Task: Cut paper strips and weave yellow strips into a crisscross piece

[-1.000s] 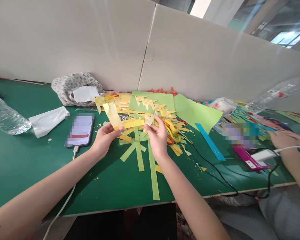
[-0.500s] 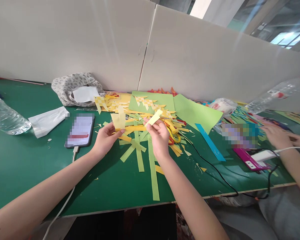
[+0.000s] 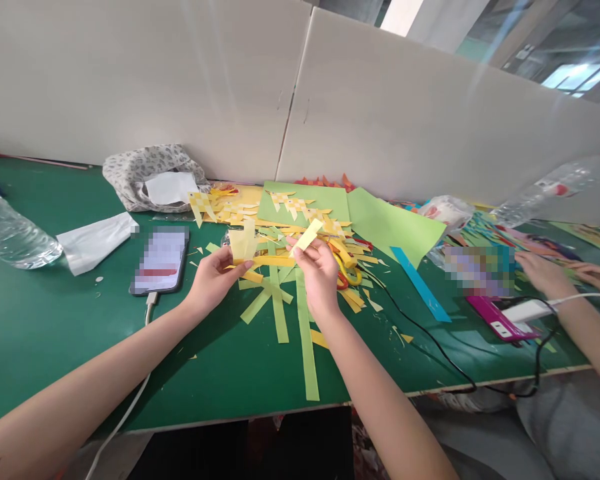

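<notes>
Pale yellow paper strips stand up from the pinched fingers of my left hand. My right hand pinches a short light-yellow paper strip that points up and away. A darker yellow strip spans the gap between the two hands; whether it is one piece with the held paper I cannot tell. Below them, green paper strips lie crossed on the table. Scissors with yellow and orange handles rest beside my right hand, partly covered by scraps. Woven yellow-and-white paper fish lie behind.
A phone on a white cable lies left, near a water bottle and a patterned cloth bag. Right are green sheets, a blue strip, a magenta power strip with cords, and another person's hands.
My left hand has shifted slightly right with its pale strips, closer to my right hand. My right hand stays nearly still. The other person's hands have moved a little.
</notes>
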Available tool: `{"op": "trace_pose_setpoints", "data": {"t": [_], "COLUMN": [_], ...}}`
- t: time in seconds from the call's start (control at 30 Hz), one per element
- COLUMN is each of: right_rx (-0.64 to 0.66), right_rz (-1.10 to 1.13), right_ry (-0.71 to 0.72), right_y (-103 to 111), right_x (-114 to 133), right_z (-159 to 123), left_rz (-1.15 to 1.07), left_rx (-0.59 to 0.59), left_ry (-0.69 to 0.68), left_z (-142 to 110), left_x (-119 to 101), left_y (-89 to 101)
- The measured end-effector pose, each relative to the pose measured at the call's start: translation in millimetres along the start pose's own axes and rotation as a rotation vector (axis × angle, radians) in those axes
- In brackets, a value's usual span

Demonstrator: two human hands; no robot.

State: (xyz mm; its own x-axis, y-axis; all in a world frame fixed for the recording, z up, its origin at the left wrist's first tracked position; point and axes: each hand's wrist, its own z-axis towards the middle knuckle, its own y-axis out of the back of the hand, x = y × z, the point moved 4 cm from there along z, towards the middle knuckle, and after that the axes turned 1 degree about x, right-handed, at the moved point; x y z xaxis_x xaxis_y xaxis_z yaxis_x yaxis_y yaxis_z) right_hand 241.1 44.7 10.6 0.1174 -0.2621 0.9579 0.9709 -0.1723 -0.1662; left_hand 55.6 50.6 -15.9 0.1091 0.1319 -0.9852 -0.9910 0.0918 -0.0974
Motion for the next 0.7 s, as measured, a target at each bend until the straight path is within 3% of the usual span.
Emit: {"op": "trace_pose_setpoints", "data": {"t": [0.7], "right_rx": [-0.006], "right_rz": [-0.059], "right_ry": [-0.066], "right_y": [-0.5], "right_x": [2.4], "right_z": [-0.7], "left_rz": [0.025], "left_rx": [-0.013], "left_ry": [0.006], "left_z": [-1.2], "left_x": [-3.0], "left_y": [-1.0]}}
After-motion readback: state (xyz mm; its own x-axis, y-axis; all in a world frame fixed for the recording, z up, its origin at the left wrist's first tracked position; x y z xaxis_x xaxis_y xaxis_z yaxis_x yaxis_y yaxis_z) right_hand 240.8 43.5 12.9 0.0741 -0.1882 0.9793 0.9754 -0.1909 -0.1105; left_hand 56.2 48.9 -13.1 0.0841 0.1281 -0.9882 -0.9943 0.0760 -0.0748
